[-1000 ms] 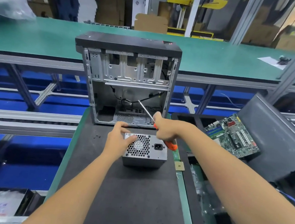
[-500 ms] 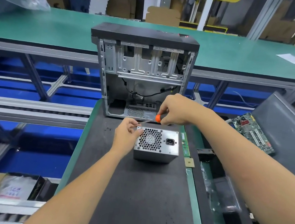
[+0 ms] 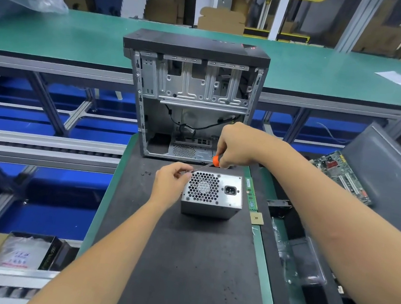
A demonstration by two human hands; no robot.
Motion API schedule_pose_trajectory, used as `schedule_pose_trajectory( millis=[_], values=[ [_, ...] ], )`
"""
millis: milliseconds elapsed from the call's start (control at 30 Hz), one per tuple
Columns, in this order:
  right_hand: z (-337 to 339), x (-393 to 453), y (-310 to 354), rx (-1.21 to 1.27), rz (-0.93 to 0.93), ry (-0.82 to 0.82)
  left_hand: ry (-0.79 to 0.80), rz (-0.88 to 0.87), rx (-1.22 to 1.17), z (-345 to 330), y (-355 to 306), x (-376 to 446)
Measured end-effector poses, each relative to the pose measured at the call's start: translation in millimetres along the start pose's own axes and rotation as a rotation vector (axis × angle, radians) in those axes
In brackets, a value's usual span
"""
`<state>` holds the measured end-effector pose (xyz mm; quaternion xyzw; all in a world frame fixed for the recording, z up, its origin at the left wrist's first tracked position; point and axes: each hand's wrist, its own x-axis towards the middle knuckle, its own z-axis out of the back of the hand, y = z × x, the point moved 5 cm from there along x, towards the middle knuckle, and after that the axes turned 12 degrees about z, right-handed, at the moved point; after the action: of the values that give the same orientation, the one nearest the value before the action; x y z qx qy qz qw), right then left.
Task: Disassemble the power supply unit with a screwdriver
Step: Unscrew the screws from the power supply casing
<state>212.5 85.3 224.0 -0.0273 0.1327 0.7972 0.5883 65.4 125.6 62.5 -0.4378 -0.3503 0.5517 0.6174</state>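
The grey metal power supply unit (image 3: pixel 213 200) stands on the black mat (image 3: pixel 178 264), its honeycomb fan grille and power socket facing up. My right hand (image 3: pixel 236 146) grips the orange-handled screwdriver (image 3: pixel 215 161) just behind the unit. The thin shaft slants down left to the unit's top left corner. My left hand (image 3: pixel 170 182) is at that same corner, fingers curled and pinching at the shaft's tip; what lies between the fingertips is too small to tell.
An open computer case (image 3: pixel 191 99) stands behind the unit. Small black screws (image 3: pixel 146 173) lie on the mat at left. A memory stick (image 3: pixel 251 193) and a chip (image 3: pixel 256 218) lie at right. A motherboard (image 3: pixel 340 175) rests in the grey tray (image 3: pixel 384 172).
My right hand swung the screwdriver from pointing up into the case to pointing down at the unit's top left corner. My left hand shifted from the unit's side to that corner.
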Motion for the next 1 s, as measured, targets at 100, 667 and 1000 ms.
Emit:
schedule_pose_trajectory(
  millis=[100,667,1000],
  values=[
    [-1,-1,1,0.010,-0.003,-0.003,-0.008,-0.022,0.040,1,-3,-2],
    [25,31,32,-0.024,-0.014,-0.200,-0.035,-0.064,0.206,0,-14,5],
    [37,38,40,-0.159,0.246,0.088,0.004,-0.027,0.157,-1,-12,12]
  ],
)
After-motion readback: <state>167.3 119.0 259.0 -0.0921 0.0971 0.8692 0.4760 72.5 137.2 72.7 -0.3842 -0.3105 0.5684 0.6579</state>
